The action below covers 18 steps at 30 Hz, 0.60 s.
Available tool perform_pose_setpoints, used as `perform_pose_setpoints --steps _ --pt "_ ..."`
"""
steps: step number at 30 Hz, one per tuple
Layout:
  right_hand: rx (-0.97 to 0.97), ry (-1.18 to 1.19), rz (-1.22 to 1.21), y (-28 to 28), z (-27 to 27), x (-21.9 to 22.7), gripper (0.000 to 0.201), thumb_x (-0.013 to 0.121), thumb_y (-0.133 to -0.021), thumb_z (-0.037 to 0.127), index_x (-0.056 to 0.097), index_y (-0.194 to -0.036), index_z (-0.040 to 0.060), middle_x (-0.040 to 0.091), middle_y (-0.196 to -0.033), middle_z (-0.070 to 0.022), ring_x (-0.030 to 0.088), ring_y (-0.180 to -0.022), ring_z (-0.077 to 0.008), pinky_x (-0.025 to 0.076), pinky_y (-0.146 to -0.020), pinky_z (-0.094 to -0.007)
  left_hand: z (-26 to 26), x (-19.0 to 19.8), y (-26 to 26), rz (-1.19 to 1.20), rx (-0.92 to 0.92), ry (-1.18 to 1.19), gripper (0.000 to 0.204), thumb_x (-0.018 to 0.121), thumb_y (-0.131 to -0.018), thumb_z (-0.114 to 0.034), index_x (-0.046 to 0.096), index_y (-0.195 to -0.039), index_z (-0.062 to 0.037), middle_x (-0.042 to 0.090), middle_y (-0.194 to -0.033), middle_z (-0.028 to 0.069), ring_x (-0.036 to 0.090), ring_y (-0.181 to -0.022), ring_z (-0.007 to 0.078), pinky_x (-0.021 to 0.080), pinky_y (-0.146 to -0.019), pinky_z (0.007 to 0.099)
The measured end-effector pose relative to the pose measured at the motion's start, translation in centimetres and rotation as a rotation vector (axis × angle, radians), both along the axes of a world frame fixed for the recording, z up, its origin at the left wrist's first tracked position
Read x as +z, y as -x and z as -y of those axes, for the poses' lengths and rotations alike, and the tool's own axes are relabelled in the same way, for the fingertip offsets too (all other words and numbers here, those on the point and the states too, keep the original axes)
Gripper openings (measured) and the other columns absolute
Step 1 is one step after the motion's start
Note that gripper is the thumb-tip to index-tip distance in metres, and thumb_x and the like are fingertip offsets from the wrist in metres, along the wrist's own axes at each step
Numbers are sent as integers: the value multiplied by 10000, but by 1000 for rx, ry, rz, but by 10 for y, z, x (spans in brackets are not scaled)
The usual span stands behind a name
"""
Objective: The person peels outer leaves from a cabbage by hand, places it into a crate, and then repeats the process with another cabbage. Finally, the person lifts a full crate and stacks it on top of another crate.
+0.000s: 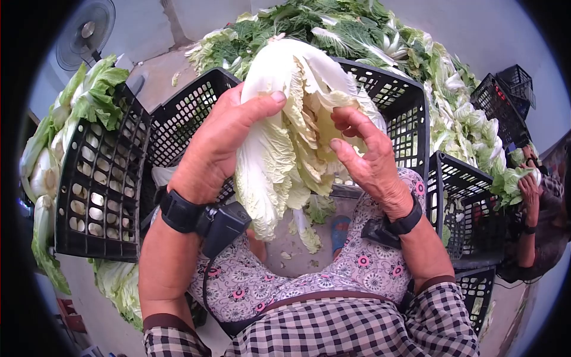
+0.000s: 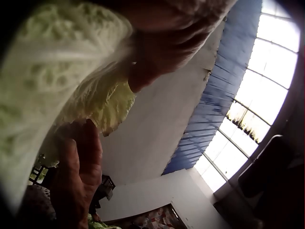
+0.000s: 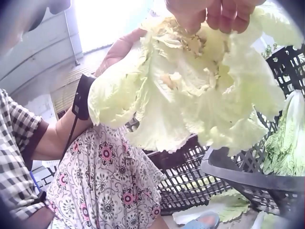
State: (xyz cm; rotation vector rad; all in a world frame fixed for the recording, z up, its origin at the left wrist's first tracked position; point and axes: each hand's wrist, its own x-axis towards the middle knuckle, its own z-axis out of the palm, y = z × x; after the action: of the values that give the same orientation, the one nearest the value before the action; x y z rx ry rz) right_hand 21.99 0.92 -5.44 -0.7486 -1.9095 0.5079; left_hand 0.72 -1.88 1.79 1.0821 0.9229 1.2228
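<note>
A pale napa cabbage (image 1: 267, 149) is held up over the lap, its white base at the top and its loose, ragged leaves hanging down. My left hand (image 1: 223, 134) grips it from the side, thumb across the outer leaf. Beside the opened inner leaves is my right hand (image 1: 372, 157), its fingers bent and its thumb spread apart from them. In the right wrist view the fingertips of the right hand (image 3: 214, 14) come right over the browned, torn leaf edges (image 3: 195, 43). The left wrist view shows the cabbage's outer leaf (image 2: 43, 71) very close.
Black plastic crates stand at the left (image 1: 98, 178), behind the cabbage (image 1: 410, 113) and at the right (image 1: 470, 208). A large heap of cabbage leaves (image 1: 357, 35) lies beyond. Another person's hand (image 1: 529, 190) touches leaves at far right. A fan (image 1: 88, 30) stands back left.
</note>
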Motion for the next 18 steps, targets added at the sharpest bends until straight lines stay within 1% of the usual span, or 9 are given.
perform_pose_setpoints --steps 2,3,5,8,9,12,13,16,18 --pt "22 13 133 -4 -6 -8 447 640 -750 88 512 -1173 21 582 -1063 -153 579 -971 -271 469 -835 -341 -1 -2 0 -83 -26 -19 373 625 -821 -152 519 -1130 27 614 -983 87 610 -835 145 515 -751 293" --pt "-1 -17 146 -4 -4 -8 462 639 -747 86 502 -1183 22 575 -1078 -155 573 -985 -278 467 -838 -345 -1 -3 -2 -121 4 -30 378 630 -814 -148 515 -1133 21 611 -985 86 610 -839 145 517 -746 297" --pt "-42 -78 172 0 -1 -7 492 637 -740 83 483 -1204 24 560 -1108 -159 559 -1012 -293 463 -845 -353 -5 -4 -1 -112 -24 -37 388 636 -809 -145 511 -1137 21 611 -986 87 609 -843 146 516 -739 299" --pt "-97 -57 114 -2 -4 -3 525 635 -736 76 458 -1228 30 543 -1149 -159 542 -1051 -293 460 -857 -351 -4 -1 -1 -121 -2 -45 396 643 -803 -145 512 -1136 24 613 -980 87 611 -843 148 515 -735 298" --pt "-86 13 11 -4 -5 -2 473 624 -752 69 483 -1201 17 565 -1117 -155 560 -1031 -273 472 -836 -338 -3 -1 -3 -125 10 -46 397 646 -801 -145 513 -1134 25 614 -977 88 611 -842 149 514 -734 297" --pt "-55 228 -91 -9 -6 -3 403 614 -774 73 520 -1161 12 592 -1072 -144 588 -973 -239 485 -795 -319 1 1 -4 -204 1 -45 391 650 -796 -145 522 -1123 28 618 -969 87 607 -842 145 506 -744 289" --pt "0 256 -76 -9 -7 -5 311 608 -793 80 567 -1090 2 623 -999 -132 607 -905 -208 494 -758 -306 1 -1 -4 -238 -3 -71 428 664 -791 -174 515 -1142 20 612 -990 79 596 -863 137 494 -766 284" --pt "58 216 115 -11 -4 -7 273 611 -795 89 587 -1049 -8 642 -938 -103 617 -853 -176 499 -740 -287 -2 -5 -3 -350 17 -147 503 692 -780 -234 500 -1181 3 598 -1030 61 571 -902 118 466 -810 270" --pt "75 296 -86 -11 -1 -5 222 612 -814 86 594 -1013 -10 643 -899 -75 616 -810 -136 499 -721 -260 -1 -5 -3 -431 84 -192 507 692 -776 -235 501 -1182 2 597 -1024 56 564 -898 113 460 -809 265"
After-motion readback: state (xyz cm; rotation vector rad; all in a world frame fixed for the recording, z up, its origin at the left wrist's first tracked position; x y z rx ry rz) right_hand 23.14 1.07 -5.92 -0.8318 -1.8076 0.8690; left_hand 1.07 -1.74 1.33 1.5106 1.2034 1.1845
